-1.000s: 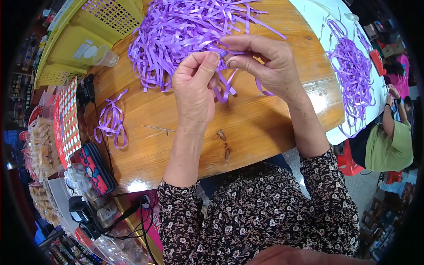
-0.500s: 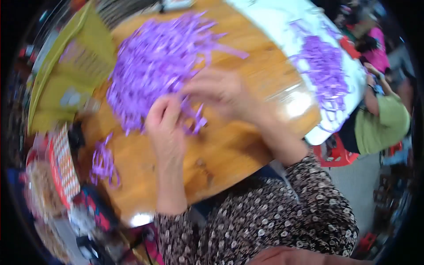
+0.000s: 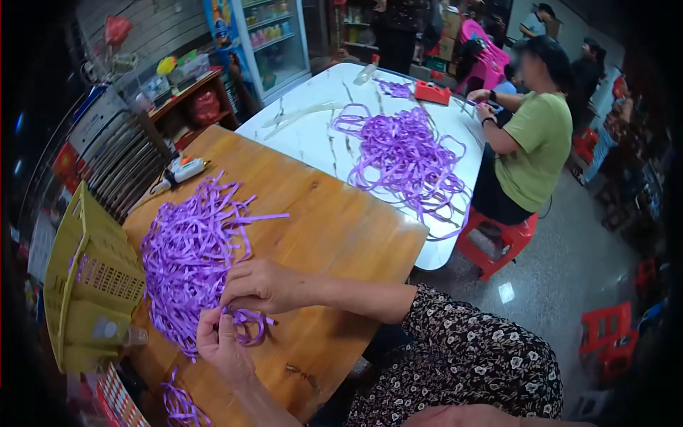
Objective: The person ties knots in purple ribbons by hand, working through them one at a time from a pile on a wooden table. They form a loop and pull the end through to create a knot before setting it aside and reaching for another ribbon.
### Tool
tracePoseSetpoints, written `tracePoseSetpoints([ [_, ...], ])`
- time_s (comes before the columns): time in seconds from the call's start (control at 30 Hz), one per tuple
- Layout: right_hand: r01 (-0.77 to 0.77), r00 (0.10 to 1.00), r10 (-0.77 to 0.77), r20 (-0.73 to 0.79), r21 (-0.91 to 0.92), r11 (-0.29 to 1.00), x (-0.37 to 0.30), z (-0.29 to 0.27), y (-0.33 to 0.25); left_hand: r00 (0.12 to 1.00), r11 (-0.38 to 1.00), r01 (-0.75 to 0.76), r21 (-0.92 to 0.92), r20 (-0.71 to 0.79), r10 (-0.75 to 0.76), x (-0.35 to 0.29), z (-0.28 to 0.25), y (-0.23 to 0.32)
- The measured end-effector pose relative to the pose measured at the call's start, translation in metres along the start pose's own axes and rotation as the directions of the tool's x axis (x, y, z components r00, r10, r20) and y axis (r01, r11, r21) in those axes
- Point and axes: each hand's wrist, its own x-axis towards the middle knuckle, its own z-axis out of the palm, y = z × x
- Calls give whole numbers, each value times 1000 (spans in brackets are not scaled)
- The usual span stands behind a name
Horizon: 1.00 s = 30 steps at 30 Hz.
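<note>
My left hand (image 3: pixel 224 349) and my right hand (image 3: pixel 260 286) meet at the near side of a large heap of purple ribbon strips (image 3: pixel 188 260) on the wooden table. Both hands pinch a purple ribbon (image 3: pixel 226 310) between thumb and fingers, almost fingertip to fingertip. A looped end of ribbon (image 3: pixel 250 331) curls just beside my right hand and under it. How the ribbon is folded inside my fingers is hidden. A smaller bunch of purple ribbon (image 3: pixel 181 402) lies apart, at the near left.
A yellow basket (image 3: pixel 85 285) stands at the left table edge. Behind the heap lies a white glue gun (image 3: pixel 186 168). The white table (image 3: pixel 299 135) adjoins the wooden table (image 3: pixel 334 228) and bears another purple ribbon pile (image 3: pixel 409 153). A co-worker in a green shirt (image 3: pixel 533 142) sits there on a red stool (image 3: pixel 498 249).
The view has swung up and to the right, showing more of the white table, the co-worker and the room. My hands have come together, fingertips meeting on the ribbon.
</note>
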Motion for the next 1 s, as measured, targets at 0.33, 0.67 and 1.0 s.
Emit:
tracePoseSetpoints([
  [0.33,-6,1000,6,25,-11,1000,-3,-1,4,995,999,-38,-3,-93,38,3,-7,-17],
  [0.67,53,998,-51,31,-65,996,-3,1,3,997,997,-9,-80,-77,3,2,-6,-11],
  [1.0,50,999,-48,21,-144,988,-3,-1,0,996,998,-16,-58,-87,11,0,-1,-11],
])
